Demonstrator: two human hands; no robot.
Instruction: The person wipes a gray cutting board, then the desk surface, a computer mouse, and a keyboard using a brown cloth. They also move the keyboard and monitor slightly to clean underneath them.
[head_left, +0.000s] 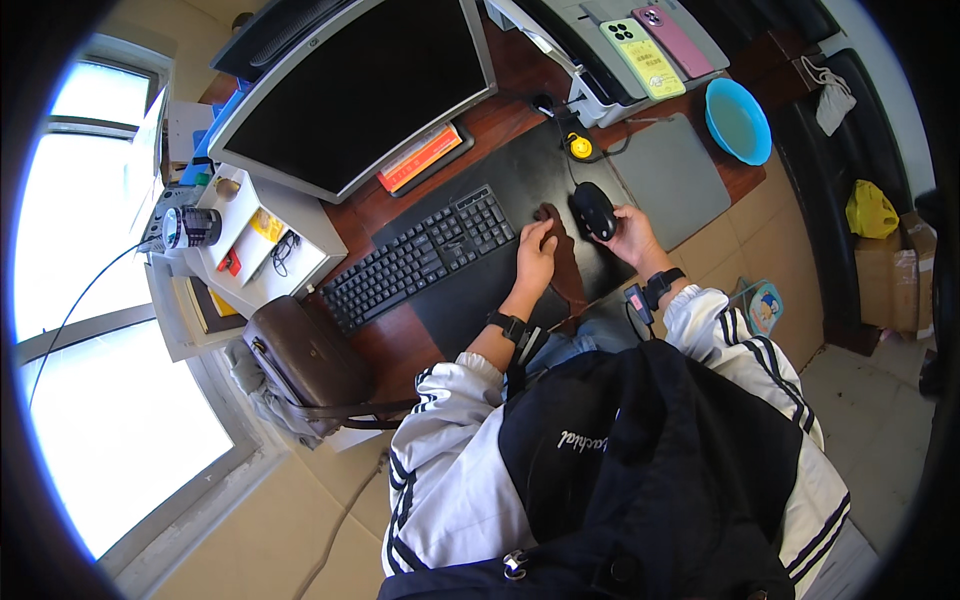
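Observation:
My right hand (634, 236) holds a black computer mouse (594, 210) by its near end, with fingers along its side. The mouse's cable runs up the desk beside a yellow smiley-faced item (580, 145). My left hand (534, 259) is at the edge of a dark brown cloth (564, 262), its fingertips touching the fabric; whether they pinch it cannot be made out. The cloth lies crumpled lengthwise on a black desk mat (461, 319), between the two hands. Just left of my left hand is a black keyboard (420, 259).
A monitor (360, 90) stands behind the keyboard. On a printer (600, 82) lie a yellow-green phone (643, 60) and a pink phone (673, 41). A blue basin (739, 124) sits near the right desk edge, past a grey pad (667, 176). A brown bag (304, 352) occupies the left corner.

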